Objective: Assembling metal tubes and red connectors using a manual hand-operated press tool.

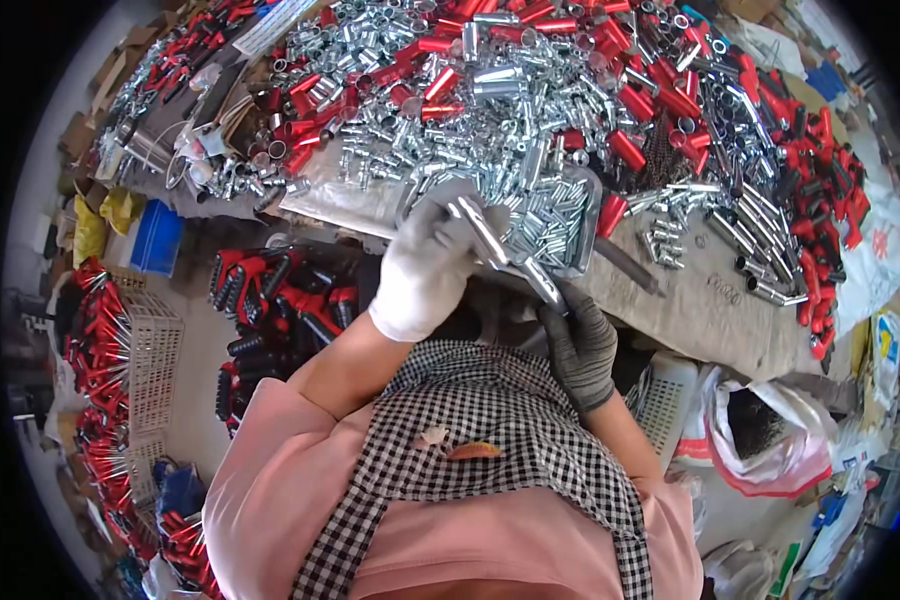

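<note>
In front of my apron, my left hand (425,265), in a white glove with greyed fingers, is closed on a shiny metal tube (486,238). My right hand (582,345), in a dark grey glove, pinches the lower end of a second shiny length (542,284) that lines up with the tube. Whether these are two separate tubes or one jointed piece, I cannot tell. Just beyond them sits a clear plastic tray (592,225) full of small metal pins (550,222). Part of the tray is hidden behind my left hand.
Heaped across the workbench (695,310) are silvery metal fittings (410,140) and red sleeves (627,150). Longer metal tubes (760,225) lie at the right, beside red-and-black handles (820,190). Below left are black-and-red parts (290,295) and white plastic crates (153,350); an open sack (770,465) stands lower right.
</note>
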The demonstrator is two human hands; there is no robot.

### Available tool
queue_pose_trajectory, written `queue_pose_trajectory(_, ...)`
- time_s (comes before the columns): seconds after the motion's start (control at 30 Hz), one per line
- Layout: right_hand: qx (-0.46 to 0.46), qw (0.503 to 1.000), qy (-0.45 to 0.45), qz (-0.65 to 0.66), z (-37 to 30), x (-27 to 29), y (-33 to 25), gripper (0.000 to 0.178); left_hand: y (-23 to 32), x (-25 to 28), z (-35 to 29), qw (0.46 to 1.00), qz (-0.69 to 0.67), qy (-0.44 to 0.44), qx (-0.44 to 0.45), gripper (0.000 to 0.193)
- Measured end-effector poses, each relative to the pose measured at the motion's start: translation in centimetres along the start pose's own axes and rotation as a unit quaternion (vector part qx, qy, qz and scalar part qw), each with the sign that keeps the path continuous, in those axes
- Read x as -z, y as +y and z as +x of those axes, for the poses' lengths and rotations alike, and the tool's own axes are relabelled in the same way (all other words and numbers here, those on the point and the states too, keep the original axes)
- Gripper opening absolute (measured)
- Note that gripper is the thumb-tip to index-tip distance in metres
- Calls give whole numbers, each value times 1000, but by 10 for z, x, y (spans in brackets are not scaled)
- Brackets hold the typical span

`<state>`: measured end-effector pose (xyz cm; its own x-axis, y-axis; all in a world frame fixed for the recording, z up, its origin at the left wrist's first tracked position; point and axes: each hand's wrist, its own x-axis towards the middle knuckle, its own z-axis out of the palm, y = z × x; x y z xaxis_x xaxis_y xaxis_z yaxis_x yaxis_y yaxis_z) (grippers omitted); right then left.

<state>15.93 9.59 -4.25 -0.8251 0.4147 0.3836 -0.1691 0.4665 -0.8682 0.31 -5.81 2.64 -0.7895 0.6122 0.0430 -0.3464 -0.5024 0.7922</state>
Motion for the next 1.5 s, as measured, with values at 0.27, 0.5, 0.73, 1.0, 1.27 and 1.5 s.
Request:
queue_pose_trajectory(0.27,10,992,-42,116,-9,9,-33,41,-26,-5,-29,959,225,-144,-93,22)
queue_pose_trajectory(0.5,-81,987,-3,136,-26,10,-12,31,13,-12,-14,984,92,20,-153,31)
queue_pose_trajectory(0.73,-69,963,-87,247,-12,-5,-21,59,0,-14,-41,870,418,-186,-184,27)
queue_pose_trajectory(1.0,-69,960,-198,185,-8,-10,-15,72,17,2,-23,821,490,-290,-33,25)
queue_pose_trajectory(1.27,-60,961,-269,10,0,21,-39,47,22,14,-2,841,488,-223,69,33)
queue_pose_trajectory(1.5,-153,956,-141,205,-21,29,-27,43,74,16,88,822,568,9,-35,51)
